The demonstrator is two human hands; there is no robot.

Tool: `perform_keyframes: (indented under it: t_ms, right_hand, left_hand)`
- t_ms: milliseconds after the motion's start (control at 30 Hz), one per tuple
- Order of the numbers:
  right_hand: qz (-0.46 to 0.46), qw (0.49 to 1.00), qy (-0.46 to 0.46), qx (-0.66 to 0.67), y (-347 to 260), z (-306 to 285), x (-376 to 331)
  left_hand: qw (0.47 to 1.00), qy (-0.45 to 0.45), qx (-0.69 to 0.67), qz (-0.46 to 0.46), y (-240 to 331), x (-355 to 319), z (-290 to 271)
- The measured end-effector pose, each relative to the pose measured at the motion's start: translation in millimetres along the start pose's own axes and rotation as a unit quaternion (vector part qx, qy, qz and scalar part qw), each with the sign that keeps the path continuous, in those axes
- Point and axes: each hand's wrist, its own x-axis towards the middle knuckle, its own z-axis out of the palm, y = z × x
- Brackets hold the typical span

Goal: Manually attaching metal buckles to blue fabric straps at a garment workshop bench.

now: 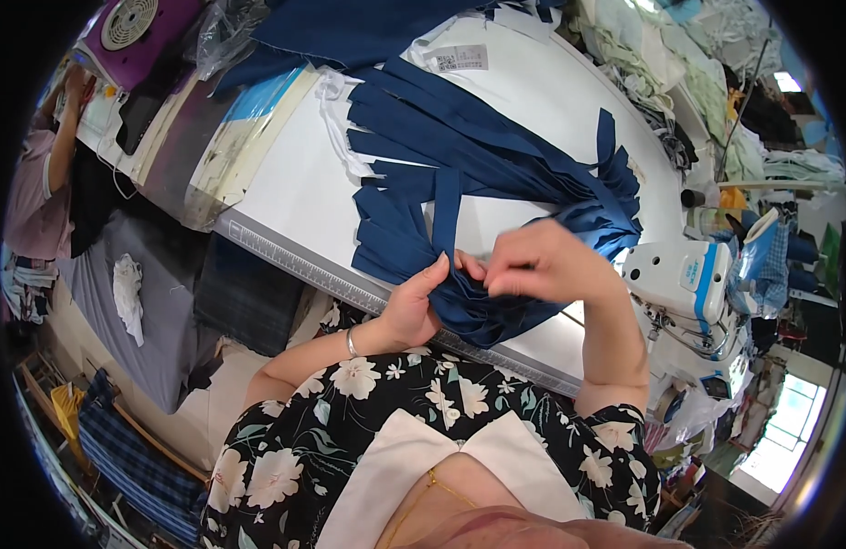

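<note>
A bundle of long navy-blue fabric strips [478,316] lies near the table's front edge. My left hand [414,306] is closed around its left part, thumb on top and the other fingers mostly hidden below. Above the bundle's middle, my right hand [542,265] is closed, its fingers curled together close to the left fingertips; what it pinches, if anything, is hidden. One strip [447,206] stretches away from my left thumb. Behind my hands, more navy strips [469,133] lie fanned out, bending round at the right and joining the pile there.
A white sewing machine [679,274] stands to the right of my right hand. A metal ruler [295,261] runs along the white table's front edge. White ties [336,119], a printed label [460,59] and larger navy cloth [341,37] lie farther back. Another person's arm [66,133] shows at far left.
</note>
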Motion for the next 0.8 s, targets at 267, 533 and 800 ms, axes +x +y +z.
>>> perform_keyframes:
  t_ms: [267, 533, 800]
  right_hand:
    - [0.134, 0.901, 0.322, -0.259, 51, -1, 50]
    - [0.092, 0.898, 0.335, -0.269, 59, -3, 51]
    - [0.054, 0.979, 0.195, -0.019, -6, 13, 4]
  left_hand:
    - [0.999, 0.005, 0.037, 0.009, -4, 5, 4]
    - [0.999, -0.019, 0.021, -0.029, -6, 5, -1]
    - [0.998, 0.049, -0.007, 0.026, -11, 5, -1]
